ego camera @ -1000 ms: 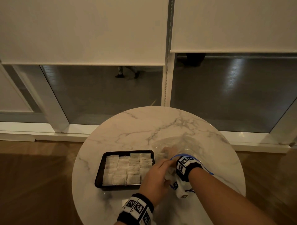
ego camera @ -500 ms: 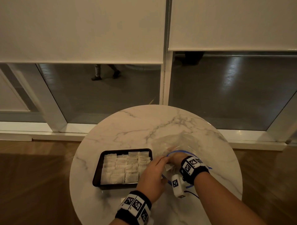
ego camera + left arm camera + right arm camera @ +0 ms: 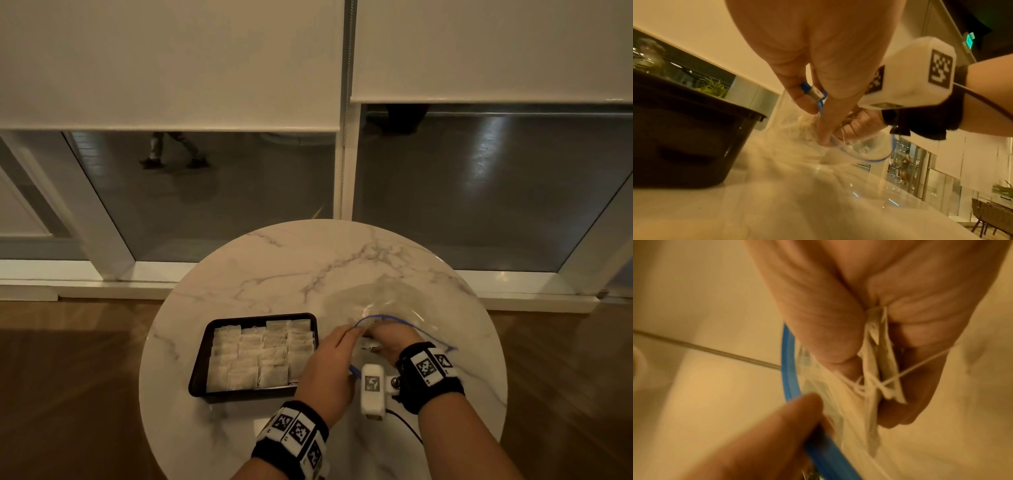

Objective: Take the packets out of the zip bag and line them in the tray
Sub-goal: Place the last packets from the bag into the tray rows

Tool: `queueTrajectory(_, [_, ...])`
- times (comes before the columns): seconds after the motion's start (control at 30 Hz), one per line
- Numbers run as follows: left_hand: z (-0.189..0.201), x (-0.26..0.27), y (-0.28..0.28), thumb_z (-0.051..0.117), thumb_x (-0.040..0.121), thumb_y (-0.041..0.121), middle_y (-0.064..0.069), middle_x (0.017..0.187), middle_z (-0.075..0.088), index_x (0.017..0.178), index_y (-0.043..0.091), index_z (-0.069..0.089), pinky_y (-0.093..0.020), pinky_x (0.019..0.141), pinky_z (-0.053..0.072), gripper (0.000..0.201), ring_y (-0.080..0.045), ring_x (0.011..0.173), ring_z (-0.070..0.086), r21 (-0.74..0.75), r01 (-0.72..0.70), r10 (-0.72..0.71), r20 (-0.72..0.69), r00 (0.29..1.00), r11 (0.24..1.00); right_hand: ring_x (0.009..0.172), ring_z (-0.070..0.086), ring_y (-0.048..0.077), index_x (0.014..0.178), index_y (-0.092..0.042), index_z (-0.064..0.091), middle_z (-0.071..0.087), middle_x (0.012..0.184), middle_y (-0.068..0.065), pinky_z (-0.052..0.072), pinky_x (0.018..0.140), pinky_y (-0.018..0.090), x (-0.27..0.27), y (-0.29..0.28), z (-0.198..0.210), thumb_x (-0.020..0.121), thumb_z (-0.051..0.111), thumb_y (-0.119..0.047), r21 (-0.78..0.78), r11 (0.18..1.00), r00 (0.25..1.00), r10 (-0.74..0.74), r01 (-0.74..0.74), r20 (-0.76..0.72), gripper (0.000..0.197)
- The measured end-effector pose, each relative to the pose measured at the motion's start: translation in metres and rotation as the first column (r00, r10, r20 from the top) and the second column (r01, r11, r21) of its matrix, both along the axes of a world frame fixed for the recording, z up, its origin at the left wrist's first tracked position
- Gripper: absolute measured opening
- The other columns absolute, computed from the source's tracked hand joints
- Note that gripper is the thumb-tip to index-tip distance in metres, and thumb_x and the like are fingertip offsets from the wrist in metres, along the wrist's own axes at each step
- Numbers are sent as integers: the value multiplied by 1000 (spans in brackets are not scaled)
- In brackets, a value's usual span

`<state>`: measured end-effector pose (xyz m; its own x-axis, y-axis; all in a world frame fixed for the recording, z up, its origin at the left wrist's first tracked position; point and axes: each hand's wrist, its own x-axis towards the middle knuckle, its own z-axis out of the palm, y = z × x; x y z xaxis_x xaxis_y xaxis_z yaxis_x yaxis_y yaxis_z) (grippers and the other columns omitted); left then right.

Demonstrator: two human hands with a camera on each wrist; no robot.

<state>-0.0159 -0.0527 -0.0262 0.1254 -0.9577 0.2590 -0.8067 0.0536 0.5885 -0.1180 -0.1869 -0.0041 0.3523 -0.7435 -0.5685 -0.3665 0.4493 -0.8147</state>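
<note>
The right hand (image 3: 383, 339) has pulled back out of the zip bag (image 3: 387, 301) since a second ago, and it now holds packets. From above, the bag lies on the marble table (image 3: 274, 267), just right of the black tray (image 3: 200, 359), which is nearly full of tea bags (image 3: 253, 356).

From the left wrist, the left hand (image 3: 818, 73) pinches the bag's blue zip rim (image 3: 819, 99) and holds the mouth open.

From the right wrist, the right hand's fingers (image 3: 920, 321) squeeze a small bunch of tea bags (image 3: 879, 353), strings tangled. Best to lift slowly so no string snags the rim, then fill the tray's last gap.
</note>
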Motion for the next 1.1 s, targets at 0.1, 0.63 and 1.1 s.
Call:
queueTrajectory(0.1, [2, 0, 0, 67, 83, -3, 15, 150, 35, 151, 28, 37, -9, 108, 33, 81, -6, 132, 44, 32, -32, 33, -23, 999, 999, 78, 66, 27, 91, -5, 67, 68, 95, 18, 55, 68, 37, -2, -7, -2, 86, 69, 3, -32, 992, 990, -117, 119, 77, 10])
queueTrajectory(0.63, [13, 13, -24, 57, 87, 44, 17, 141, 55, 125, 33, 58, -65, 118, -13, 40, -12, 148, 27, 312, -126, 35, 281, 959, 942, 75, 69, 20, 95, -6, 75, 76, 88, 16, 52, 56, 29, -84, 18, 20, 79, 74, 6, -287, 957, 998, 47, -35, 37, 21])
queueTrajectory(1.1, [46, -1, 4, 62, 96, 43, 5, 124, 62, 127, 44, 56, -35, 83, 61, 32, -12, 108, 66, 174, -19, 154, -814, 560, 985, 109, 68, 32, 112, -9, 73, 74, 110, 14, 52, 100, 49, -52, 45, 22, 85, 74, -6, -307, 938, 916, 258, -161, 309, 26])
